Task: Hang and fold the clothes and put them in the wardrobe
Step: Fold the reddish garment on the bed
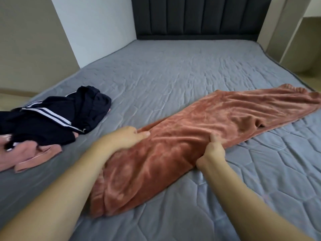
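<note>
A long rust-orange fleece garment point(199, 129) lies stretched across the grey bed, from the near middle to the far right edge. My left hand point(128, 138) pinches its upper edge near the middle. My right hand point(212, 150) grips a fold of the same fabric on its lower edge. At the left lies a heap of dark navy clothing with white stripes point(66, 115), resting partly on a pink garment point(31, 157).
The grey quilted mattress point(173, 75) fills most of the view. A dark padded headboard point(199, 18) stands at the far end. A white wall panel point(93, 28) is at the back left and beige furniture point(295, 40) at the right.
</note>
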`<state>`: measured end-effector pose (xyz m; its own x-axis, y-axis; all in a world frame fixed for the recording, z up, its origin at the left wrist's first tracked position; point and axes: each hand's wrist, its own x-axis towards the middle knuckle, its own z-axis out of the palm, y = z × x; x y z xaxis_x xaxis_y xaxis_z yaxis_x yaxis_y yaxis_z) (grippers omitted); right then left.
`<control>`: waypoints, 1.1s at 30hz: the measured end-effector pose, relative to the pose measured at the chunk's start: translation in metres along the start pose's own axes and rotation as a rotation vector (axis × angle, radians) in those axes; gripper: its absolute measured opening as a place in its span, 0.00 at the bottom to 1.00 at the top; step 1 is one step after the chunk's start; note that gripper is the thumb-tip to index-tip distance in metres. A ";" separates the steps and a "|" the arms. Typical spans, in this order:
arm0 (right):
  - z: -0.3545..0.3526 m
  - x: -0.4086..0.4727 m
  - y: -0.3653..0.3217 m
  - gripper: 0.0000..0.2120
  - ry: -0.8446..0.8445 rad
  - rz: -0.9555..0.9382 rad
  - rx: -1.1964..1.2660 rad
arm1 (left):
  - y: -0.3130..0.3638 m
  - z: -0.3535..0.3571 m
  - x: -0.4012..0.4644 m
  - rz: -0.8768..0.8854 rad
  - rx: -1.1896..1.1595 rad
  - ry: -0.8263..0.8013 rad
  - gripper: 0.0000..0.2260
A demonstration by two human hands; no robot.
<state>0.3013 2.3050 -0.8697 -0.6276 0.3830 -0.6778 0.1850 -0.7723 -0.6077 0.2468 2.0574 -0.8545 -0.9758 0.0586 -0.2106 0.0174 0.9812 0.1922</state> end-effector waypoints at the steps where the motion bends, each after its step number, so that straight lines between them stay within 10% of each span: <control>1: 0.000 -0.008 0.014 0.20 -0.068 0.034 -0.023 | -0.005 0.007 -0.007 0.042 0.085 -0.063 0.20; 8: 0.013 -0.034 0.057 0.25 0.038 -0.032 -0.092 | -0.037 -0.004 -0.010 -0.023 -0.113 0.260 0.13; 14: 0.018 -0.052 0.085 0.22 -0.127 0.156 -0.089 | -0.064 0.003 -0.045 -0.067 0.001 -0.180 0.23; 21: 0.022 -0.048 0.099 0.17 -0.057 0.027 -0.128 | -0.088 -0.002 -0.044 -0.072 -0.008 0.407 0.08; 26: 0.019 -0.049 0.103 0.06 -0.145 0.114 0.036 | -0.092 0.009 -0.043 0.109 0.088 0.234 0.11; 33: 0.016 -0.049 0.112 0.07 -0.118 -0.061 -0.131 | -0.101 0.013 -0.029 -0.157 -0.098 -0.010 0.15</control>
<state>0.3407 2.1918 -0.8978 -0.7239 0.3593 -0.5890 0.2353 -0.6740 -0.7003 0.2759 1.9590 -0.8799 -0.9626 -0.0914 -0.2549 -0.1566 0.9559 0.2484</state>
